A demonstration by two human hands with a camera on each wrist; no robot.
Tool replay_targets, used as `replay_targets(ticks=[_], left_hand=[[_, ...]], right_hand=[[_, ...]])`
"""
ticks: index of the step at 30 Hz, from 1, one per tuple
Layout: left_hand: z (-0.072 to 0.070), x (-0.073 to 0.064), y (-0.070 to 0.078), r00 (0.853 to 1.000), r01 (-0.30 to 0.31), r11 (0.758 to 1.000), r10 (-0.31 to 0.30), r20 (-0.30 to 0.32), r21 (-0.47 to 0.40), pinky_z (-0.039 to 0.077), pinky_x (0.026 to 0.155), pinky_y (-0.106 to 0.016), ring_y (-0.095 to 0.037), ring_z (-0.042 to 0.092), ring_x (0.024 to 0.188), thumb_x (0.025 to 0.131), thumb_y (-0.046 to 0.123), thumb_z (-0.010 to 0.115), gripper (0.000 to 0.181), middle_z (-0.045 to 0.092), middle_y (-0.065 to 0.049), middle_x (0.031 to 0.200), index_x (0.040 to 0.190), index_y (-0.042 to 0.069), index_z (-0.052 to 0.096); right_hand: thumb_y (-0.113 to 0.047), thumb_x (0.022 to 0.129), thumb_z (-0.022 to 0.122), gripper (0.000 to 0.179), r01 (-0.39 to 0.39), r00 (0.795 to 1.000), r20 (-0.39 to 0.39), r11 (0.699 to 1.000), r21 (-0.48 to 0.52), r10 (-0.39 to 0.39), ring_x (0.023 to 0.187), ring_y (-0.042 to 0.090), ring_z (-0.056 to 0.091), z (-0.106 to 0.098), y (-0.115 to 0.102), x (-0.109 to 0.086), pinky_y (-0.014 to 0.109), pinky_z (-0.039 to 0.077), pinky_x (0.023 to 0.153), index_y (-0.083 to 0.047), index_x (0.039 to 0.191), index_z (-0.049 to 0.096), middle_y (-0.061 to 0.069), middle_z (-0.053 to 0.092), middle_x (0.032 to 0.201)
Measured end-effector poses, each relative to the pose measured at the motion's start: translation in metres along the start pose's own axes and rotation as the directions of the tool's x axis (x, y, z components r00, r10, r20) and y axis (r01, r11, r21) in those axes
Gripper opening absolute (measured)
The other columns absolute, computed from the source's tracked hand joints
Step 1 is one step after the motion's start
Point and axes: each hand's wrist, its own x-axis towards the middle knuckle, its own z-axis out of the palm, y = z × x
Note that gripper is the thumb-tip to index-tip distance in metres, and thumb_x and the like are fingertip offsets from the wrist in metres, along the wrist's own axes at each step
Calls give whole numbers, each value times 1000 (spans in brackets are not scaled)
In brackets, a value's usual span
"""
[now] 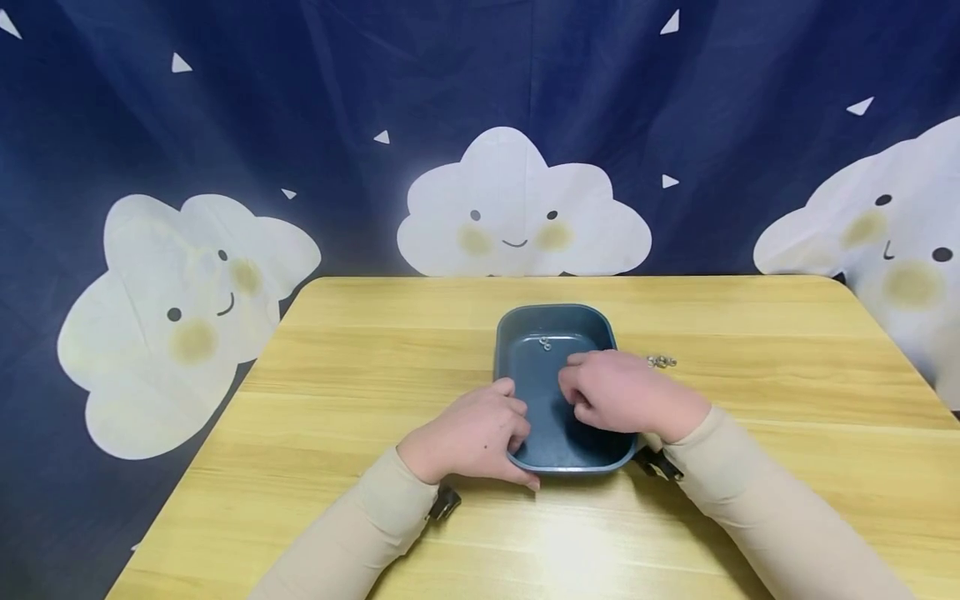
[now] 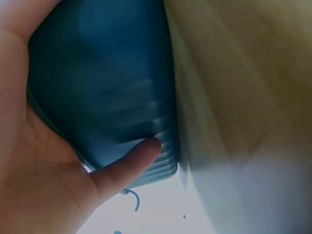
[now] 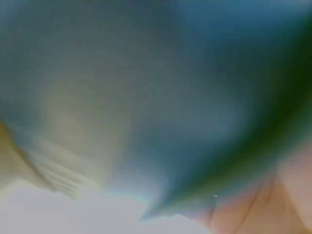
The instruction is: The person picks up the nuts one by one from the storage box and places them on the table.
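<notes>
A dark blue, deep rectangular tray (image 1: 551, 446) with rounded corners stands on the table. My left hand (image 1: 476, 429) grips its near left side, fingers curled over the rim. In the left wrist view the thumb (image 2: 131, 163) lies along the ridged outer wall. My right hand (image 1: 622, 392) reaches over the right rim, its fingers bent above the tray floor. I cannot tell whether anything is between those fingertips. A few small shiny metal pieces, like nuts (image 1: 546, 344), lie inside at the far end. The right wrist view is mostly blurred blue tray wall.
Several more small metal pieces (image 1: 662, 362) lie on the wooden table (image 1: 375, 367) just right of the tray, beyond the right hand. A dark blue curtain (image 1: 345, 83) with white clouds hangs behind the table's far edge.
</notes>
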Motion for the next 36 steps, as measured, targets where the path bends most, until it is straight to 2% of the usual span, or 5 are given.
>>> replay_targets(ticks=[5, 12, 24, 29, 36], left_hand=[[-1, 0, 1, 1000, 7, 1000, -7, 6, -5, 27, 66, -26, -14, 31, 71, 68, 73, 78, 59, 38, 15, 62, 55, 26, 45], [0, 0, 1, 1000, 22, 1000, -22, 16, -6, 27, 66, -25, -14, 31, 72, 68, 73, 79, 59, 39, 15, 63, 55, 26, 46], [0, -1, 3, 999, 37, 999, -37, 15, -4, 27, 66, -25, -13, 30, 71, 67, 72, 79, 59, 39, 15, 62, 55, 26, 45], [-2, 0, 3, 999, 33, 999, -33, 21, -4, 27, 66, -25, -13, 31, 72, 67, 72, 79, 59, 39, 15, 62, 55, 26, 46], [0, -1, 2, 999, 41, 999, -41, 27, -18, 28, 66, -24, -13, 31, 73, 67, 71, 80, 58, 39, 16, 63, 55, 26, 46]], right_hand=[[-6, 82, 61, 21, 14, 994, -110, 999, 40, -9, 63, 7, 43, -32, 2, -9, 27, 39, 58, -24, 74, 53, -11, 43, 75], [-5, 84, 63, 17, -78, 980, -181, 997, 20, 80, 67, 6, 48, -69, 10, -33, 30, 43, 63, -22, 83, 61, -14, 50, 80], [-2, 82, 67, 21, -188, 975, -112, 981, 39, 191, 71, 7, 48, -87, 43, -56, 34, 44, 68, -21, 87, 61, -12, 49, 78], [-2, 83, 66, 18, -216, 973, -75, 975, 46, 219, 73, 9, 50, -83, 54, -59, 36, 45, 71, -19, 86, 64, -11, 52, 79], [0, 82, 66, 16, -294, 955, 65, 945, 141, 288, 74, 13, 52, -62, 67, -52, 38, 46, 73, -16, 86, 64, -8, 59, 81]])
